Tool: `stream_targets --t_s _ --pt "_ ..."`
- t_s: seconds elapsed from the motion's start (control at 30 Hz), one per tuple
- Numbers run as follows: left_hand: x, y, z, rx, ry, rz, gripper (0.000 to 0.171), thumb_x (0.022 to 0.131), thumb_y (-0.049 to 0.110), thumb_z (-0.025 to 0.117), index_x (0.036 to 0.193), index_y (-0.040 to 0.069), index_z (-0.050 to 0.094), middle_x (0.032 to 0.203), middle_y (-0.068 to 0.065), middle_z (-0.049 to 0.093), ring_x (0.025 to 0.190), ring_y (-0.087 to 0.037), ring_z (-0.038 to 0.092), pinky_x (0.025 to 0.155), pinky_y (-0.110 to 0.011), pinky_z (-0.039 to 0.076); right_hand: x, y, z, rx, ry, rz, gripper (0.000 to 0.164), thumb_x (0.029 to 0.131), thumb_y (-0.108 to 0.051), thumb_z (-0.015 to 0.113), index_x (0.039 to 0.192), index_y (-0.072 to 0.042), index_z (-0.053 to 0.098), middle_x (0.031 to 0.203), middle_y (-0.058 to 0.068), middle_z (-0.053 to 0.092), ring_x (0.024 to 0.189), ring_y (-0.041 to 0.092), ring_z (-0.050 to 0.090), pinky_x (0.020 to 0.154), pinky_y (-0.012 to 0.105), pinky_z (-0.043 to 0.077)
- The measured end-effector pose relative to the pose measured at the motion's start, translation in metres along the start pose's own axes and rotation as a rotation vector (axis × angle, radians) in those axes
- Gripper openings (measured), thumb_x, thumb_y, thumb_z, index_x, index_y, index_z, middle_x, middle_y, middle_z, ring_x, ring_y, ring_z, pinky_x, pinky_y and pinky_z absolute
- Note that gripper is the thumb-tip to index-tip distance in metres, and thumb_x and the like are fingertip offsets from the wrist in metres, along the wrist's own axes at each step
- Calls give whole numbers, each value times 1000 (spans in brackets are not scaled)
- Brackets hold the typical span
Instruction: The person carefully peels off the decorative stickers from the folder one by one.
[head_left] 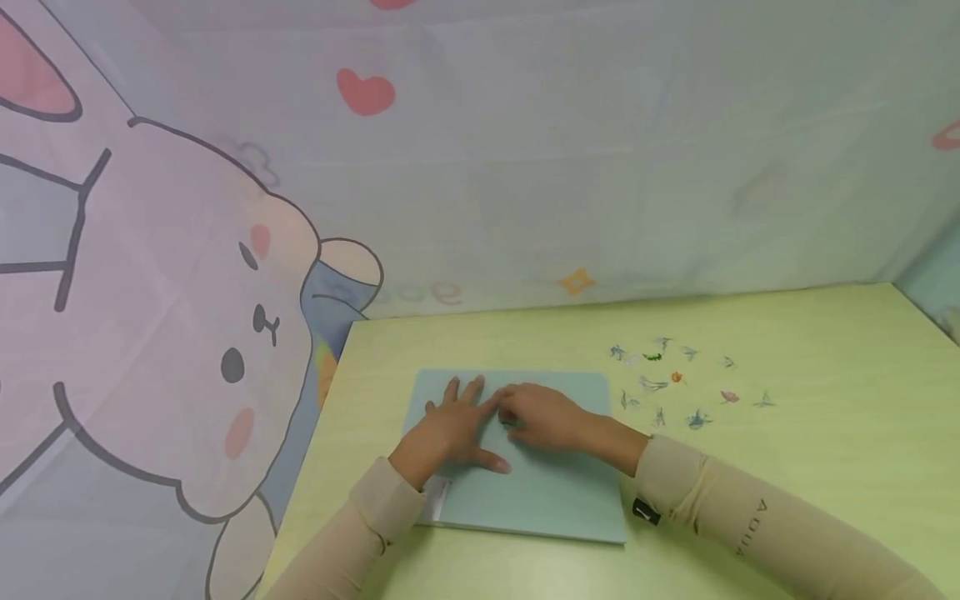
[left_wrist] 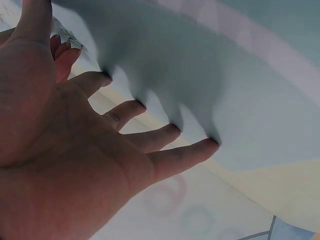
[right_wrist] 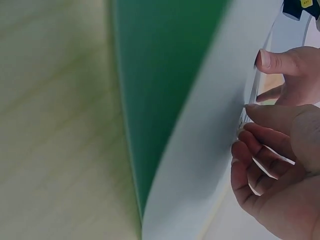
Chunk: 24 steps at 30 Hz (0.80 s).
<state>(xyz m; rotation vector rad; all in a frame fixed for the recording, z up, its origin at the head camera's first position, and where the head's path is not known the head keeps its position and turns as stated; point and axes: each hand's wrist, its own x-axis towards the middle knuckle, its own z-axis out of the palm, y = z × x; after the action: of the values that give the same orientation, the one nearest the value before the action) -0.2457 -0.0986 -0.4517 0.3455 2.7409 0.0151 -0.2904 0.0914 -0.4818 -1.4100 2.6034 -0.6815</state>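
Note:
A pale green flat board [head_left: 555, 492] with a glossy face lies on the table. My left hand [head_left: 453, 429] rests on it with fingers spread; in the left wrist view the fingertips [left_wrist: 212, 144] touch its surface. Close beside it, my right hand [head_left: 547, 417] is over the board's middle with curled fingers. Between its thumb and fingers it pinches a small, thin clear piece with dark green marks [left_wrist: 70, 35], mostly hidden by the fingers. In the right wrist view the thumb and fingertips [right_wrist: 239, 150] are close against the board.
Several small sticker-like pieces lie scattered right of the board, among them a blue one [head_left: 698, 419], a pink one [head_left: 729, 397], an orange one [head_left: 677, 377] and a green one [head_left: 653, 357]. A printed curtain [head_left: 525, 167] hangs behind the light green table [head_left: 825, 483].

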Motion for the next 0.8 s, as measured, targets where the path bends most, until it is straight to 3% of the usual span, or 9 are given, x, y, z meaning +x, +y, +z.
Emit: stream_targets --t_s 0.27,0.4,0.53,0.8 --pt "0 -1 2 -4 4 14 115 79 71 82 170 28 27 177 -13 14 159 -51 12 111 -78 32 -5 -1 4 65 24 -10 14 89 -5 82 98 -6 71 97 1 66 92 20 64 89 42 54" --pt "0 0 2 -6 1 8 115 79 72 81 170 28 27 177 -12 13 159 -51 11 111 -78 32 -7 -4 3 2 31 30 15 90 -9 81 103 -6 74 103 2 66 100 24 65 93 43 54" --pt "0 0 1 1 -1 -2 115 79 73 81 170 27 27 177 -12 13 159 -51 11 111 -78 32 -8 -3 2 -25 33 16 18 90 -9 81 107 -4 77 107 5 67 106 27 66 96 43 55" --pt "2 -1 1 18 -7 -1 116 80 74 79 171 28 25 177 -12 12 159 -51 10 111 -78 32 -10 -3 5 -53 46 24 18 91 -9 81 109 -6 78 109 5 66 105 28 65 91 45 56"
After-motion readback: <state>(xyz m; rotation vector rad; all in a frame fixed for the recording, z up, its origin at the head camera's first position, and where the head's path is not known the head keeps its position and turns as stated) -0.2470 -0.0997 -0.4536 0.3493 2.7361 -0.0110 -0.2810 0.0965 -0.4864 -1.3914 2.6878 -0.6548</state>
